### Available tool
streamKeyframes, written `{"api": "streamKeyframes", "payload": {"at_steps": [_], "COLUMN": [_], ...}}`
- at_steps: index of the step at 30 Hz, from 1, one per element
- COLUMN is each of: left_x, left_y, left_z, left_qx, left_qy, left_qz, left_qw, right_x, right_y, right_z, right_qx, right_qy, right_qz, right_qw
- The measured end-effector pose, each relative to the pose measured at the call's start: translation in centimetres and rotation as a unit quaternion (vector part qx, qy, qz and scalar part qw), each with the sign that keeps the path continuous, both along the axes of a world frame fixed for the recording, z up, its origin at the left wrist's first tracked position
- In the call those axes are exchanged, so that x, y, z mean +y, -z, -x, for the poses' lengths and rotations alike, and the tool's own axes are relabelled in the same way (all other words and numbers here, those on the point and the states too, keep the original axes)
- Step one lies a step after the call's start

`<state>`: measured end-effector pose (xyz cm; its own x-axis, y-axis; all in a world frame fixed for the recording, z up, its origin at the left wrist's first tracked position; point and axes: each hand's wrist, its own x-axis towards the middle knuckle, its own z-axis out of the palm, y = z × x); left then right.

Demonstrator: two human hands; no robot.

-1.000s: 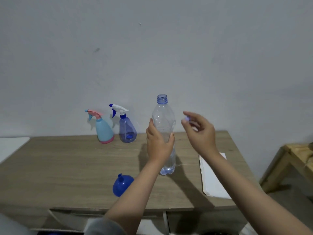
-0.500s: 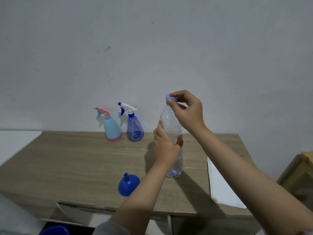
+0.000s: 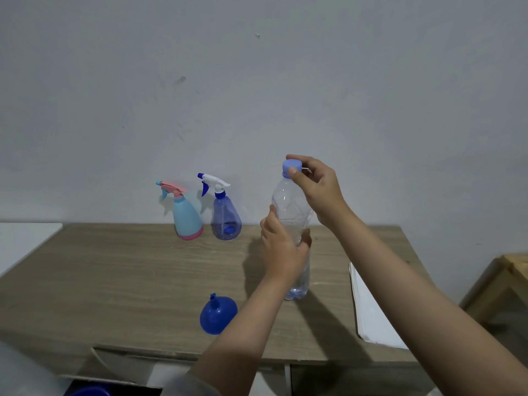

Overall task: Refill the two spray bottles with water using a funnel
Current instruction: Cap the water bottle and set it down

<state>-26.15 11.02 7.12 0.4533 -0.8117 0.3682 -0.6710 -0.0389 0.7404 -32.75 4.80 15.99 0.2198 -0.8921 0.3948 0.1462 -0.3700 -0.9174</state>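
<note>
- A clear water bottle (image 3: 294,224) is held upright on the wooden counter (image 3: 120,275), its body grasped around the middle by the left hand (image 3: 281,250).
- The bottle's light blue cap (image 3: 292,168) is pinched between the thumb and fingers of the right hand (image 3: 317,190); the cap is seen sitting on the bottle's neck.
- Two spray bottles are seen standing at the back of the counter against the wall: a light blue one with a pink trigger (image 3: 185,217) and, just beside it on the right, a see-through blue one with a white trigger (image 3: 225,218).
- A blue funnel (image 3: 218,315) is shown lying near the front edge, spout pointing up and away, apart from the bottles.
- White sheets of paper (image 3: 371,312) are seen at the counter's right end.
</note>
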Motion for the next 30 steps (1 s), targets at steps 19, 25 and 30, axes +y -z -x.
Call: {"api": "streamKeyframes", "payload": {"at_steps": [19, 25, 30], "left_x": [0.07, 0.12, 0.12], "left_y": [0.03, 0.02, 0.13], "left_z": [-0.01, 0.25, 0.09], "left_qx": [-0.011, -0.014, -0.019], "left_qy": [0.001, 0.002, -0.014], "left_qz": [-0.002, -0.003, -0.007], "left_qw": [1.000, 1.000, 1.000], "right_x": [-0.48, -0.03, 0.03], "right_y": [0.00, 0.22, 0.78], "right_z": [-0.46, -0.81, -0.78], "right_qx": [-0.041, -0.073, -0.041], "right_qy": [-0.008, 0.046, 0.017], "right_qz": [-0.032, -0.053, -0.010], "right_qw": [0.999, 0.995, 0.999]}}
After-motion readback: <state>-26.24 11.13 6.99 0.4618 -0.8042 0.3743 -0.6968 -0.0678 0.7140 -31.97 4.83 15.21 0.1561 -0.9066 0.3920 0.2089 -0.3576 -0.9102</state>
